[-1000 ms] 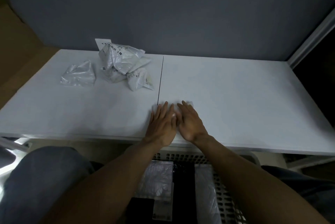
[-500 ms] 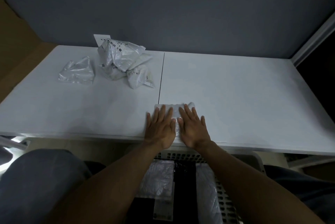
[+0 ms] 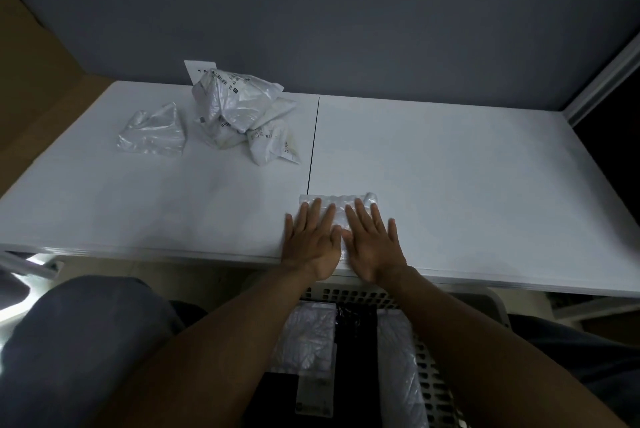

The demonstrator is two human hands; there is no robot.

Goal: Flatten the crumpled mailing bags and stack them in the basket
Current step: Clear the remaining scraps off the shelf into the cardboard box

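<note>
A small white mailing bag (image 3: pixel 341 201) lies flat on the white table (image 3: pixel 450 168) near its front edge. My left hand (image 3: pixel 311 240) and my right hand (image 3: pixel 372 240) press on it side by side, palms down, fingers straight and spread. Only the bag's far strip shows beyond my fingertips. A pile of crumpled white bags (image 3: pixel 242 116) sits at the back left, with one more crumpled bag (image 3: pixel 152 131) to its left. Below the table edge, a white perforated basket (image 3: pixel 436 379) holds flattened bags (image 3: pixel 306 341).
A grey wall runs behind the table. A dark seam (image 3: pixel 313 143) splits the tabletop in the middle. My knee in grey trousers (image 3: pixel 79 341) is at the lower left. A brown board (image 3: pixel 31 88) leans at the far left.
Both hands slid back toward the table's front edge, uncovering the far strip of the bag. The fingers have spread wider.
</note>
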